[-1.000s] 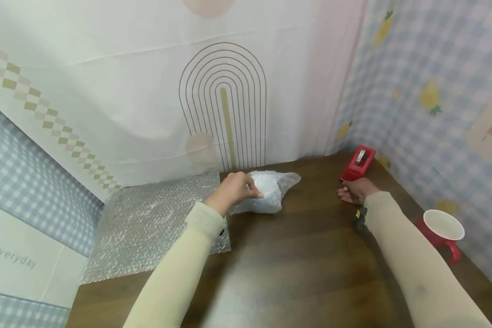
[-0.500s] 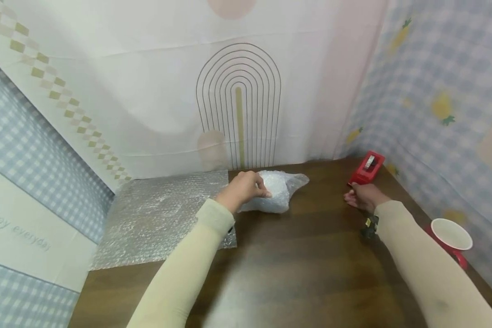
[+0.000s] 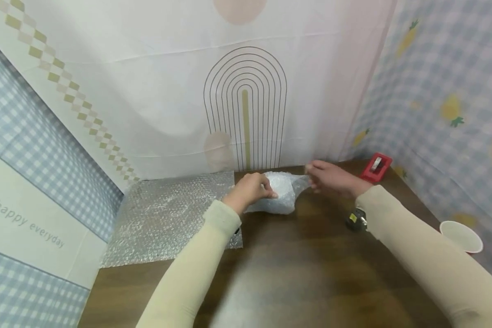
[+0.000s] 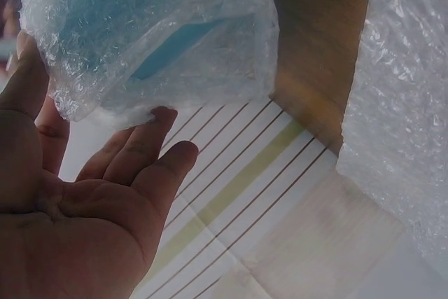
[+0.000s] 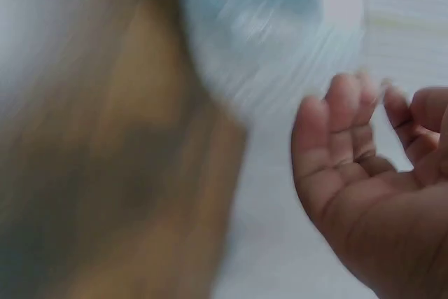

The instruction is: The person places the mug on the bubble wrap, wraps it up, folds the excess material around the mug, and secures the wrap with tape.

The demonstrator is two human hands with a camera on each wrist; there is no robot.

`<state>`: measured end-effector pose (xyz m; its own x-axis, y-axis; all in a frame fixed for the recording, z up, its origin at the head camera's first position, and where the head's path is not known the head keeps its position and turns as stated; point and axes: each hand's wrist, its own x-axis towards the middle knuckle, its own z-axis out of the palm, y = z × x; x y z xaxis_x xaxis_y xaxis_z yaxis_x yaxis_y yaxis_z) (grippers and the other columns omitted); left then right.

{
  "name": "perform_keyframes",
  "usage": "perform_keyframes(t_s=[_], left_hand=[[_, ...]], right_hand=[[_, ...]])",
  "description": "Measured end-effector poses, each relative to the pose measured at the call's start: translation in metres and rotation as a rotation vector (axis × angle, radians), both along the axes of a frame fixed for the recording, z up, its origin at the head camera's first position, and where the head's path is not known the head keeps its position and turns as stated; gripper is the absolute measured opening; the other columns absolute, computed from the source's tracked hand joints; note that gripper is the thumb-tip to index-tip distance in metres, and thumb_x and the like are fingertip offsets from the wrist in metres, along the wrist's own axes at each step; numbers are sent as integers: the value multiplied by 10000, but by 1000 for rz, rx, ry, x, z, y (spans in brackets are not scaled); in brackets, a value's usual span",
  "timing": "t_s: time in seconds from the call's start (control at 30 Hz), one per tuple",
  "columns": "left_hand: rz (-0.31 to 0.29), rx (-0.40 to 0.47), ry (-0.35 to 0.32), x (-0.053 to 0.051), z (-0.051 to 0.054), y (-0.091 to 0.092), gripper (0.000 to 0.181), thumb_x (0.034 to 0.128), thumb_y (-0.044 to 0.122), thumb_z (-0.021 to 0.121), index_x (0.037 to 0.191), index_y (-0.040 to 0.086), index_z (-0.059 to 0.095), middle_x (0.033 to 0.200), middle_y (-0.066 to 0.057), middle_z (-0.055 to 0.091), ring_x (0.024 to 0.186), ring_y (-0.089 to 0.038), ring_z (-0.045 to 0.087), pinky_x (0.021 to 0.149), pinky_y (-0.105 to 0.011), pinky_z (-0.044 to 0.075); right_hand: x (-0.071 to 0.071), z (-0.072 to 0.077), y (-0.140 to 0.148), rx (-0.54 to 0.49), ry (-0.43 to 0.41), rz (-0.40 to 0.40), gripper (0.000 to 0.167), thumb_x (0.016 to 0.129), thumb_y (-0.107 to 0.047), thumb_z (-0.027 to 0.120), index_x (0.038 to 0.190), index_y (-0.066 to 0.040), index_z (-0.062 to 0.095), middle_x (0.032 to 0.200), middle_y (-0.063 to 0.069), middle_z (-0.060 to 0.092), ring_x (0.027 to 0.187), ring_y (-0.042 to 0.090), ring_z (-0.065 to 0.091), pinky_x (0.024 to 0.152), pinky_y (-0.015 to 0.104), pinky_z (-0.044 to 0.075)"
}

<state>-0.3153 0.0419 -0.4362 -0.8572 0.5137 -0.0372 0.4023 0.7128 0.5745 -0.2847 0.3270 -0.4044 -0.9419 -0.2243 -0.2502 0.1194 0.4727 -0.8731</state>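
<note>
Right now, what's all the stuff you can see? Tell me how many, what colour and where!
Wrapped bundle: one, clear bubble wrap with blue showing through, back middle of the table
Bubble wrap sheet: one, silvery clear, table's left side
Tape dispenser: one, red, back right
Cup: one, white inside, far right, partly behind a sleeve
Table: one, brown, underneath
Patterned cloth: one, mostly white, behind
Checked cloth: blue and white, on the left and right
Wrist device: one clearly seen, black and yellow, right wrist
Sleeves: two, pale cream, in front
Left hand: one, bare, touching the bundle
Right hand: one, bare, at the bundle's right end
</note>
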Motion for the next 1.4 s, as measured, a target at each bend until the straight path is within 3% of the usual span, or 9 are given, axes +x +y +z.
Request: perform_keyframes(t_s=[0.07, 0.13, 0.2, 0.27, 0.43, 0.67, 0.97, 1.17, 1.4], left_hand=[[-10, 13, 6, -1, -1, -1, 234, 972, 367, 916, 940, 145, 847, 1184, -68, 848, 1022, -243, 746, 892, -366, 622], [-8, 36, -1, 0, -3, -1, 233, 969, 335, 921, 931, 118, 845, 1423, -147, 777, 1300, -311, 734, 1077, -421, 630], [-2, 61, -13, 0, -5, -1, 224, 966, 308, 927, 920, 104, 846, 1645, -222, 613, 1539, -378, 603, 1238, -475, 566], [12, 86, -32, 2, -9, -1, 208, 966, 293, 931, 916, 107, 853, 1795, -248, 412, 1677, -421, 445, 1330, -512, 490], [40, 161, -63, 7, -17, 0, 187, 967, 295, 936, 939, 125, 864, 1848, -200, 295, 1663, -433, 456, 1316, -538, 499], [66, 220, -1, 9, -17, -4, 168, 960, 283, 940, 952, 127, 877, 1876, -145, 227, 1607, -427, 538, 1294, -517, 523], [57, 146, 67, 10, -15, -4, 207, 973, 336, 921, 946, 140, 860, 1852, -64, 382, 1636, -386, 524, 1333, -499, 488], [62, 153, 83, 12, -17, -3, 207, 966, 322, 928, 906, 141, 846, 1825, -51, 423, 1588, -355, 582, 1295, -471, 525], [60, 173, 89, 13, -17, -4, 210, 969, 311, 927, 907, 127, 847, 1816, -91, 427, 1605, -376, 560, 1313, -481, 511]], right_hand=[[-6, 9, -24, 61, 80, 50, 339, 1251, -311, 403, 1207, -7, 546, 932, 19, 590, 829, 165, 577, 721, 306, 554], [-14, 15, -45, 112, 132, 76, 348, 1246, -316, 422, 1168, -19, 586, 937, 26, 605, 837, 175, 572, 704, 307, 528], [-21, 17, -63, 136, 136, 101, 349, 1241, -316, 434, 1159, -24, 605, 965, 34, 616, 862, 180, 566, 727, 306, 513], [-27, 17, -76, 141, 91, 134, 347, 1241, -312, 425, 1176, -23, 605, 982, 43, 603, 852, 182, 537, 740, 312, 487], [-36, 12, -90, 248, -18, 239, 294, 1248, -266, 407, 1160, -42, 575, 919, 32, 529, 738, 148, 431, 707, 294, 407], [-43, 15, -94, 296, -45, 314, 238, 1236, -174, 415, 1066, -60, 537, 817, -31, 446, 693, 101, 366, 664, 241, 344], [-48, 18, -93, 247, -136, 331, 286, 1232, -172, 420, 974, -99, 520, 824, -36, 417, 732, 108, 365, 707, 250, 328], [-46, 23, -93, 253, -170, 349, 301, 1220, -145, 447, 931, -103, 516, 791, -48, 438, 743, 120, 399, 756, 288, 364], [-44, 27, -96, 260, -196, 297, 301, 1178, -87, 422, 885, -121, 484, 742, -51, 457, 697, 111, 389, 738, 284, 367]])
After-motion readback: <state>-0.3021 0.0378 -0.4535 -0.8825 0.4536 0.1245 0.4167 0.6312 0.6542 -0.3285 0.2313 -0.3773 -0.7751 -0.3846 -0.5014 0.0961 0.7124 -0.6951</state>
